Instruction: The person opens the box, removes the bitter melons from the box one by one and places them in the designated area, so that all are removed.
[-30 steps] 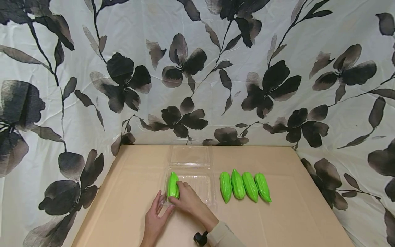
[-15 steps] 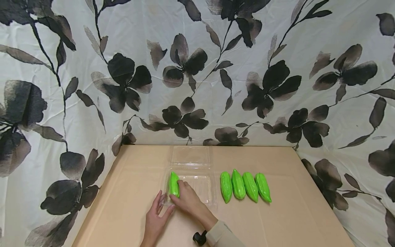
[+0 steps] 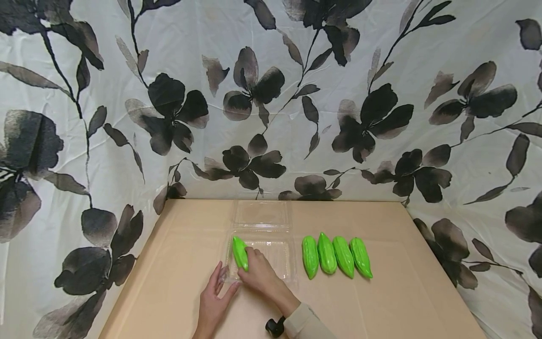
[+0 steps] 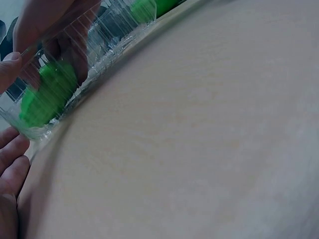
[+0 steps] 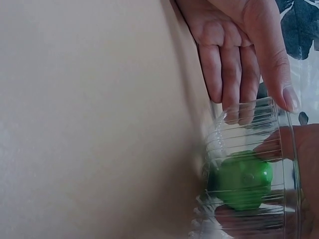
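Note:
My right hand (image 3: 261,275) holds a glossy green, ridged, cucumber-shaped vegetable (image 3: 239,253) by its near end, inside the left side of a clear plastic clamshell container (image 3: 273,249). Through the container wall, the right wrist view shows the vegetable's rounded end (image 5: 244,181) with fingers on both sides. The vegetable slants, its far tip leaning left. My left hand (image 3: 213,301) is at the container's near left corner. Its fingers (image 5: 232,74) reach out straight at the wall, while the thumb (image 5: 286,89) lies at the rim.
Right of the container, several matching green vegetables (image 3: 327,254) lie side by side in a row. The container's clear lid (image 3: 260,214) is folded back toward the far edge of the tan tabletop (image 3: 190,235). A floral cloth (image 3: 296,117) hangs behind.
The green vegetable has shifted slightly right at its near end and now slants, where it stood nearly straight before. My right hand moved slightly right with it; the left hand stayed put.

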`<act>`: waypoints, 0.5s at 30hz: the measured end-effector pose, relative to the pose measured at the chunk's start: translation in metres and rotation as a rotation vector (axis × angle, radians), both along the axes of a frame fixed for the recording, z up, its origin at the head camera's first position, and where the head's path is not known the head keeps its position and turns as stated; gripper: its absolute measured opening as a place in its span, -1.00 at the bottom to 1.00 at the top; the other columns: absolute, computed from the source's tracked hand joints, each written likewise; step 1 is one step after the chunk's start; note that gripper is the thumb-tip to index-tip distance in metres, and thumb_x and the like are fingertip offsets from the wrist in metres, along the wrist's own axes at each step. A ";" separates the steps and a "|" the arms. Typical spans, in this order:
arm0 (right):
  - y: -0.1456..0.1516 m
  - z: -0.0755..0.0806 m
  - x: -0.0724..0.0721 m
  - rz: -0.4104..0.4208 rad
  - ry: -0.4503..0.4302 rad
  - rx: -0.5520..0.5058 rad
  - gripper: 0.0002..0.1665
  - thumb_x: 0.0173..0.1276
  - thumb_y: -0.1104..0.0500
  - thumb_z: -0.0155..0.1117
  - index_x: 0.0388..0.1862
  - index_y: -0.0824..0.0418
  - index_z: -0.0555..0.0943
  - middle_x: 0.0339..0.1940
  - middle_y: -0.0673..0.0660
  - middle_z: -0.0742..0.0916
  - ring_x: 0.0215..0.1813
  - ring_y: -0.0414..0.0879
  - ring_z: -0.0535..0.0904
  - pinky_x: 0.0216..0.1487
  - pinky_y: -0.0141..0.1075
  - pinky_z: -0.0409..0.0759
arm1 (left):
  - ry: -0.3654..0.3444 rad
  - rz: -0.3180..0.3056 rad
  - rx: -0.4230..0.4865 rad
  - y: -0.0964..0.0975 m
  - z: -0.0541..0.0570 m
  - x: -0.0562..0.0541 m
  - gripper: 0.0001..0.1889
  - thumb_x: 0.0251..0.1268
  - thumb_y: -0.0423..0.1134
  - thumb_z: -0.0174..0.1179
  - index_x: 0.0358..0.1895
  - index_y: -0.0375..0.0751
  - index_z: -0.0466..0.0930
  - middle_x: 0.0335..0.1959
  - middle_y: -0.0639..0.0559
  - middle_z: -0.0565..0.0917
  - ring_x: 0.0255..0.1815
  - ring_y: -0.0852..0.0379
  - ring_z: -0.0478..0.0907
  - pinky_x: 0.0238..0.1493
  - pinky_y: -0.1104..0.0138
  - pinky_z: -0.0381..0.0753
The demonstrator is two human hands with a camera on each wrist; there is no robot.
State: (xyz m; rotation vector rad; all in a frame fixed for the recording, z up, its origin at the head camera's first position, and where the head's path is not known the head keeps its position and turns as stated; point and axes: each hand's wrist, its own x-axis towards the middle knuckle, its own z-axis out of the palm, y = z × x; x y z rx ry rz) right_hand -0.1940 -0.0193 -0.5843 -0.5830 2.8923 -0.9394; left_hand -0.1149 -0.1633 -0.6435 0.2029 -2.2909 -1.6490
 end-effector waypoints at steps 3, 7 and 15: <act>0.002 0.000 0.000 -0.004 0.006 -0.005 -0.27 0.10 0.14 0.35 0.27 0.37 0.46 -0.20 0.16 0.65 -0.31 -0.15 0.49 -0.40 -0.43 0.52 | 0.008 -0.001 -0.001 0.000 0.000 0.000 -0.16 0.15 -0.15 0.49 0.50 -0.12 0.28 0.28 -0.15 0.63 0.31 -0.11 0.54 0.20 0.77 0.42; 0.004 -0.001 0.000 -0.007 0.012 -0.016 -0.29 0.10 0.14 0.35 0.26 0.34 0.48 -0.19 0.15 0.65 -0.30 -0.15 0.48 -0.41 -0.43 0.49 | 0.014 0.006 -0.001 0.000 0.000 0.000 -0.16 0.14 -0.16 0.50 0.50 -0.10 0.29 0.27 -0.14 0.64 0.30 -0.05 0.55 0.20 0.77 0.43; 0.009 0.000 0.002 -0.003 0.018 0.004 -0.32 0.15 0.09 0.32 0.26 0.32 0.49 -0.17 0.13 0.65 -0.26 -0.17 0.47 -0.36 -0.43 0.49 | 0.012 0.020 -0.008 0.001 -0.002 -0.001 -0.16 0.13 -0.16 0.50 0.49 -0.09 0.31 0.26 -0.14 0.64 0.28 0.16 0.56 0.20 0.76 0.43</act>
